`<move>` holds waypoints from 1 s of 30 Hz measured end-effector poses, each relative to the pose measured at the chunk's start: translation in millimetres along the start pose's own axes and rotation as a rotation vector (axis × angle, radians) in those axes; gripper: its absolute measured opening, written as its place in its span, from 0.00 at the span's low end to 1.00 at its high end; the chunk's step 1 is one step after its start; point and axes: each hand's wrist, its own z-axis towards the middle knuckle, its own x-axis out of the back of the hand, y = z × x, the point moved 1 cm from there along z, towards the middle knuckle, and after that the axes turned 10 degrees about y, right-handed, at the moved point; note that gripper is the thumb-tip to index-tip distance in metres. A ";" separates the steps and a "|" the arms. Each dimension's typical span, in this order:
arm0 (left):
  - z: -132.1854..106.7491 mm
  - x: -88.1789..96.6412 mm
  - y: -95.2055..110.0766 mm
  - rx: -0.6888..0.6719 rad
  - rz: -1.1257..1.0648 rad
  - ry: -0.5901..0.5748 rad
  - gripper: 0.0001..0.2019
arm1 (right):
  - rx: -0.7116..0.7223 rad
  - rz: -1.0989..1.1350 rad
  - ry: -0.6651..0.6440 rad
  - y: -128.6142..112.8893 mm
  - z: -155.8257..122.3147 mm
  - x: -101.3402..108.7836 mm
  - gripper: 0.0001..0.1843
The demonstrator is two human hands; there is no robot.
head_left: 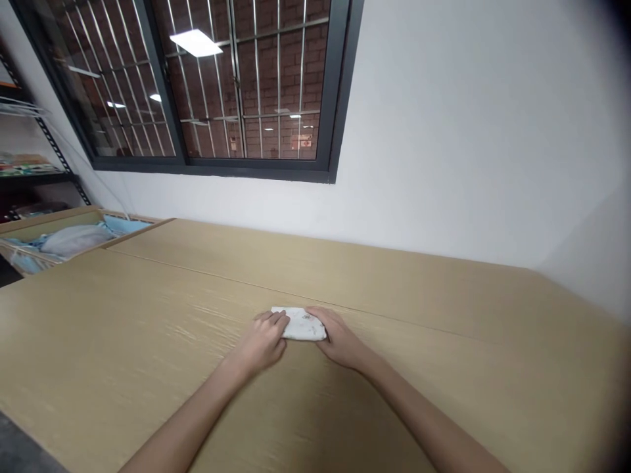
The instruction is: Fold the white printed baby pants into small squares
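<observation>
A small folded white cloth (302, 325) with a faint print lies on the light wooden table (123, 341), near the seam between its two boards. My left hand (263, 338) grips the cloth's left end, with the fingers curled over it. My right hand (335, 338) holds the right end, its fingers lying across the top. Both hands hide parts of the cloth's ends, and its underside does not show.
At the far left stands a shallow wooden box (49, 223) holding light blue and grey fabric. Behind it is a black metal shelf (44, 174) with stacked items. The table meets a white wall below a dark-framed barred window (207, 164).
</observation>
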 end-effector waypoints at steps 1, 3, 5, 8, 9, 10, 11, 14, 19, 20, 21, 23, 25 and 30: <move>-0.5 0.5 -1.3 0.007 -0.017 0.024 0.20 | -0.026 0.038 0.024 -0.2 1.6 -0.6 0.21; -0.3 5.0 -1.2 0.032 -0.043 0.077 0.17 | -0.116 0.146 0.068 -0.9 4.8 0.5 0.17; 0.2 13.3 3.2 0.070 -0.061 0.131 0.13 | -0.245 0.305 0.105 -3.7 8.4 5.3 0.16; -1.1 26.8 15.4 0.222 -0.298 0.143 0.12 | -0.424 0.549 0.162 -12.4 15.1 15.1 0.17; -2.2 30.4 19.9 0.285 -0.415 0.128 0.13 | -0.479 0.601 0.181 -15.6 17.3 17.6 0.19; -3.5 33.6 24.1 0.339 -0.520 0.107 0.15 | -0.535 0.631 0.195 -18.4 19.2 19.2 0.22; -5.0 36.2 27.9 0.377 -0.590 0.082 0.19 | -0.591 0.642 0.202 -20.4 20.5 19.9 0.25; -9.5 41.4 36.2 0.369 -0.603 -0.008 0.26 | -0.710 0.601 0.196 -21.2 21.4 18.8 0.29; -15.5 39.2 41.1 0.295 -0.450 -0.153 0.22 | -0.736 0.483 0.096 -15.3 17.1 21.4 0.23; -16.6 37.0 41.4 0.285 -0.422 -0.165 0.21 | -0.726 0.481 0.055 -14.3 16.4 22.1 0.21; -17.7 34.3 41.4 0.275 -0.398 -0.173 0.21 | -0.709 0.480 0.024 -13.2 15.7 22.2 0.18; -20.0 28.4 40.9 0.262 -0.355 -0.188 0.20 | -0.652 0.465 0.003 -9.7 14.5 20.1 0.17; -22.0 23.3 40.3 0.255 -0.310 -0.214 0.19 | -0.583 0.428 0.001 -4.9 13.2 15.0 0.17; -22.2 26.9 45.2 0.230 -0.163 -0.194 0.16 | -0.369 0.110 0.080 -6.9 12.5 11.5 0.20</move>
